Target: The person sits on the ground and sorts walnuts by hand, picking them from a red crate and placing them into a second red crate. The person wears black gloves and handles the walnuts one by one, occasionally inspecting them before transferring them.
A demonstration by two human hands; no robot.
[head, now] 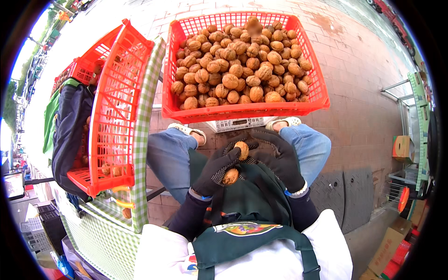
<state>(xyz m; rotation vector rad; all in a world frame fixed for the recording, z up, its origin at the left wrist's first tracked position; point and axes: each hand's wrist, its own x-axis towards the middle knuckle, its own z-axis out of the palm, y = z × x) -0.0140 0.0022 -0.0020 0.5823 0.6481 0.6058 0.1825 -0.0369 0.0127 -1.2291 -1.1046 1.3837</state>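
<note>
My left hand point(212, 173), in a black glove with pale grip dots, holds two walnuts above my lap. The upper walnut point(242, 150) is pinched at the thumb and fingertips; the lower walnut point(231, 176) lies against the palm. Beside it, my right hand point(281, 161) wears a matching glove and curls inward, its fingers reaching to the left hand near the upper nut. Whether it grips anything is hidden. Just beyond my hands is a red plastic crate point(241, 114) heaped with whole walnuts point(230, 81).
On the left, a table with a green checked cloth point(141, 147) carries a tilted red crate point(115, 105) and dark cloth point(70, 129). A white crate point(239, 123) shows beneath the walnut crate. Cardboard boxes point(390, 245) and a wire basket point(393, 192) stand at right.
</note>
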